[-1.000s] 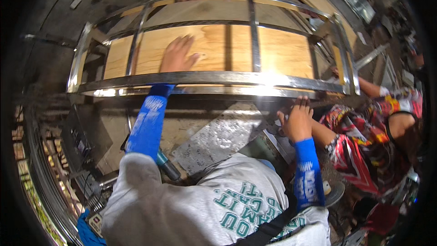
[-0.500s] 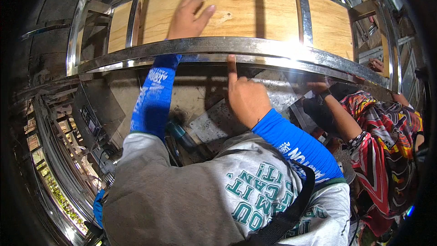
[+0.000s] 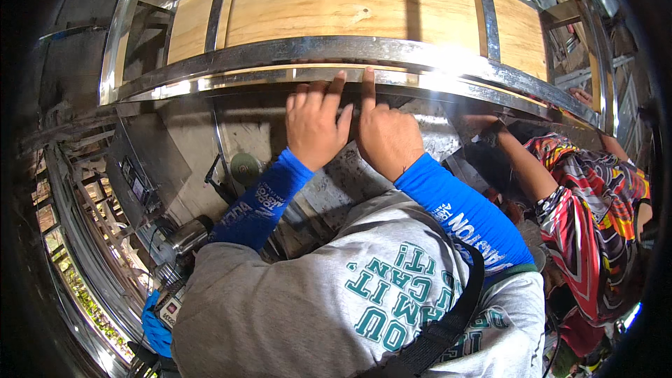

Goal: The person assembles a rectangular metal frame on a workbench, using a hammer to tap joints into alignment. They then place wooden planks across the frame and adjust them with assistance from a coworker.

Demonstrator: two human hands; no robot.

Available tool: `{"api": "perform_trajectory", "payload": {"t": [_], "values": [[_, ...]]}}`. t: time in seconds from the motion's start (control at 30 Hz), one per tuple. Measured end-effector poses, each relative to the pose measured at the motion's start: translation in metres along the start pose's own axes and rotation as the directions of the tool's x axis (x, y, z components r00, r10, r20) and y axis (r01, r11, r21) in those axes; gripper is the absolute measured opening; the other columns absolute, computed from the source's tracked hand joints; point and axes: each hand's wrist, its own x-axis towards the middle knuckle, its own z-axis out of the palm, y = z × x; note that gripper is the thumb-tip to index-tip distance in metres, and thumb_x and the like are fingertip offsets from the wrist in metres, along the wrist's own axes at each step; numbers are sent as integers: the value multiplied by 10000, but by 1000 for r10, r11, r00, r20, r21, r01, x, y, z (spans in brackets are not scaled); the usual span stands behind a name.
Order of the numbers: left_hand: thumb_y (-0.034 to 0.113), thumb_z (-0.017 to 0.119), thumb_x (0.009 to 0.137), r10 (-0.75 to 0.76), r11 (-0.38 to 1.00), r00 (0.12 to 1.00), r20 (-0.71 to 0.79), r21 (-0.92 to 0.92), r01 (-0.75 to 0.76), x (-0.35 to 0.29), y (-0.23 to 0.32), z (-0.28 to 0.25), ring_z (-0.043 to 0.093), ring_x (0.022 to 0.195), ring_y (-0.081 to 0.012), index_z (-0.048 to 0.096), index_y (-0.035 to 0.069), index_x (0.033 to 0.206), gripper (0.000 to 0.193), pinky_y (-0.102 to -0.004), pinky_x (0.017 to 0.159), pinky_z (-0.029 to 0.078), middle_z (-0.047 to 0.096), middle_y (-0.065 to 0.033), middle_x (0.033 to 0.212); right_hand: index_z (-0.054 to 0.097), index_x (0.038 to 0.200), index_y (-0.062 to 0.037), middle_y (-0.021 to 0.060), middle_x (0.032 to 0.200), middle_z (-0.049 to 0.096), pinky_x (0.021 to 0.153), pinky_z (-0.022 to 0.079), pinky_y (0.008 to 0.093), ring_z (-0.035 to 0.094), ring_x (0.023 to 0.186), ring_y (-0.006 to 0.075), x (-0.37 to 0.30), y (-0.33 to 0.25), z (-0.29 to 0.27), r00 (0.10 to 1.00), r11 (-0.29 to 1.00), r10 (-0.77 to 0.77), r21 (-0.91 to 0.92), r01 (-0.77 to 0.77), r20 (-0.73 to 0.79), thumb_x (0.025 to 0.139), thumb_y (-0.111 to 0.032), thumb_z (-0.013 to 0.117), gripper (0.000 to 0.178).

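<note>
A shiny metal frame of square tubing lies across the far side, with a plywood panel set inside it. My left hand is by the frame's near lower rail, fingers stretched toward it and the index tip at its edge. Just to the right, my right hand points its index finger up against the same rail. Its other fingers are curled, and I see nothing in them. The thumb of my right hand is hidden. Both forearms wear blue sleeves.
At the right a co-worker in a patterned red and black shirt reaches toward the frame, one hand near its right end. A dark sheet stands at left. A green disc and a metal cylindrical tool lie near my left arm.
My left hand has come back from over the plywood to the near rail beside my right hand. My right index finger stays at the rail. The frame appears slightly higher in view.
</note>
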Motion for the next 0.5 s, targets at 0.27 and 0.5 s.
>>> {"api": "perform_trajectory", "payload": {"t": [0.27, 0.5], "values": [[151, 658, 817, -102, 993, 905, 414, -18, 120, 4, 6, 6, 695, 699, -393, 241, 117, 1601, 888, -506, 631, 553, 700, -193, 772, 330, 1476, 157, 111, 656, 671, 484, 559, 348, 694, 545, 233, 5, -4, 14, 996, 1000, -11, -16, 10, -84, 883, -195, 564, 728], [116, 656, 781, -42, 999, 932, 360, 13, 40, 3, 0, 17, 697, 666, -372, 265, 93, 1587, 896, -469, 615, 565, 696, -189, 746, 417, 1381, 166, 121, 652, 671, 473, 556, 358, 688, 531, 243, 16, 2, 7, 989, 997, -74, -33, 70, -125, 883, -162, 551, 611]]}}
